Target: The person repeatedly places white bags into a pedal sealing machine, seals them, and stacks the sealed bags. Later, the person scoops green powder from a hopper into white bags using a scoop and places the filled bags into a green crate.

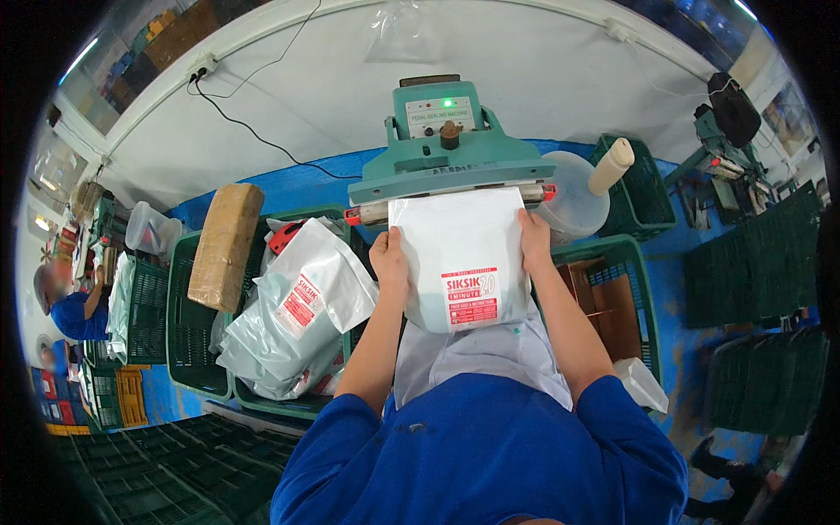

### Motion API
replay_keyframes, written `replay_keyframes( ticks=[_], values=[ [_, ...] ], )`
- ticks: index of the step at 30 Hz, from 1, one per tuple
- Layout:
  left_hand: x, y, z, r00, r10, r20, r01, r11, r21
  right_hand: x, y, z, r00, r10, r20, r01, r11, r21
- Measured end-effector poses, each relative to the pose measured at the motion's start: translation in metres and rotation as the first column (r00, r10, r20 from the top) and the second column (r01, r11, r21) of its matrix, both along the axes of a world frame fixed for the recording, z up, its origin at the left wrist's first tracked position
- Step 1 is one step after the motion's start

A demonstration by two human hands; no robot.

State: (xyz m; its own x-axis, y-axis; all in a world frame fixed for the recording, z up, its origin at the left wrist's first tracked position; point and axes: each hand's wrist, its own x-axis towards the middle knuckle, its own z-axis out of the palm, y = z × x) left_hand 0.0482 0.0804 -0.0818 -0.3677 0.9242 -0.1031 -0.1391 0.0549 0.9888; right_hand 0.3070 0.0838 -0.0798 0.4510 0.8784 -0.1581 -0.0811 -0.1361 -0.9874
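Note:
A white plastic pouch (459, 245) with a red printed label hangs in front of me, its top edge at the jaws of a green bag sealing machine (448, 164). On the pouch's left edge, near the top, my left hand (389, 261) has its fingers closed. My right hand (535, 239) grips the opposite edge at a similar height. The lower part of the pouch bulges. A green light glows on the machine's panel. To the left, similar white pouches (293, 306) lie heaped in a green crate (293, 404).
A long brown taped package (226, 247) rests across another green crate (194, 372). Right of the machine stand a whitish round tub (573, 206), a cream bottle (612, 166) and a crate with cardboard (643, 302). Someone in blue (79, 315) works at far left.

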Motion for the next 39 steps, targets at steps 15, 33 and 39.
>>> replay_keyframes(
  ticks=[15, 33, 39],
  values=[
    [-0.006, 0.025, 0.015, 0.977, -0.044, 0.208, 0.073, 0.988, -0.135, 0.004, 0.019, 0.011, 0.979, 0.000, -0.203, -0.015, 0.997, -0.071],
    [-0.039, 0.034, 0.082, 0.500, 0.054, -0.864, 0.364, 0.893, 0.266, -0.001, 0.020, 0.091, 0.772, -0.204, 0.602, -0.028, 0.935, 0.354],
    [-0.123, 0.109, 0.050, 0.427, 0.366, -0.827, -0.104, 0.928, 0.357, -0.075, 0.041, 0.076, 0.092, 0.064, 0.994, -0.561, 0.828, -0.001]
  ],
)
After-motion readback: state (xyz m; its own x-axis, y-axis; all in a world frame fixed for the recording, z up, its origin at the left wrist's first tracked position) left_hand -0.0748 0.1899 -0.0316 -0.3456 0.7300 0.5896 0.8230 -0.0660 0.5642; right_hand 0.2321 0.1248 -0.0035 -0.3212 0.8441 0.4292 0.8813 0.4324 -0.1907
